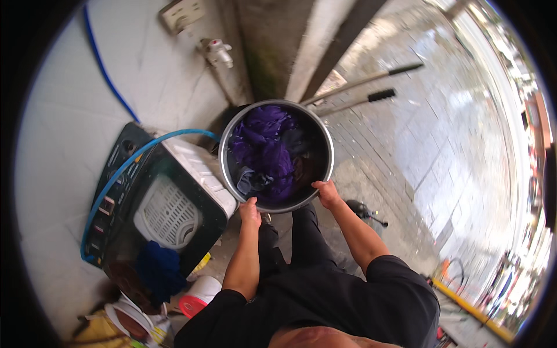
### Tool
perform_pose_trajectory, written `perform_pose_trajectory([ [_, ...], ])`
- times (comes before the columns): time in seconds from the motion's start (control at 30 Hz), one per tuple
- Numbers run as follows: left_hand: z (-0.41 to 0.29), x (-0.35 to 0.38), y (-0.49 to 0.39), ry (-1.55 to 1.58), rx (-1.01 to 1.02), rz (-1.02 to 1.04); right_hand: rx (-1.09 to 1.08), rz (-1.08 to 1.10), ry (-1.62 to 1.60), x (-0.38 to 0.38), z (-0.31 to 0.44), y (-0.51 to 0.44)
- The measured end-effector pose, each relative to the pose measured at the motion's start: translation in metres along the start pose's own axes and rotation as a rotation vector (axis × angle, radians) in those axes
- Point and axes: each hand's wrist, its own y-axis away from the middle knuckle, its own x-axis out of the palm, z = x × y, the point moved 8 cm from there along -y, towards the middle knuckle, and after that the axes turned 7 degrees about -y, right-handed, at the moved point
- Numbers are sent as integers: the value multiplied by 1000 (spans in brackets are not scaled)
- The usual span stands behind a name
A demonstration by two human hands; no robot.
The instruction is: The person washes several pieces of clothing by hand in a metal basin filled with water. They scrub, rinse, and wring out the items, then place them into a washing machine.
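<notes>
A round metal basin [330,150] is held out in front of me by its near rim. My left hand [250,210] grips the rim at the lower left, thumb over the edge. At the lower right, my right hand [327,192] grips the same rim. Inside lie wet-looking purple cloth [270,148], a grey-blue piece of cloth [249,179] and darker cloth [296,141]. The fingers beneath the rim are hidden. Left of the basin stands a washing machine [209,230] with a perforated white panel [169,209] on top.
A blue hose [143,150] crosses the machine's control panel. Dark blue cloth [160,269] hangs over its near edge. A tap [219,52] and an electrical outlet [185,14] are on the wall. Two long handles [365,98] lean beyond the basin. A white bucket [204,289] stands low left.
</notes>
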Motion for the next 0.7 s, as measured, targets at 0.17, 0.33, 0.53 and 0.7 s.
perform_pose_trajectory([
  [0.17, -2, -7, 74, -286, -140, 127, -76, -207, -188, -66, -80, 138],
  [0.33, 45, -15, 154, -582, -186, 202, -48, -380, -433, -138, -165, 258],
  [0.53, 142, -26, 273, -708, -195, 255, -30, -519, -533, -253, -253, 372],
  [0.7, 238, -62, 327, -769, -253, 379, -60, -592, -642, -336, -325, 452],
])
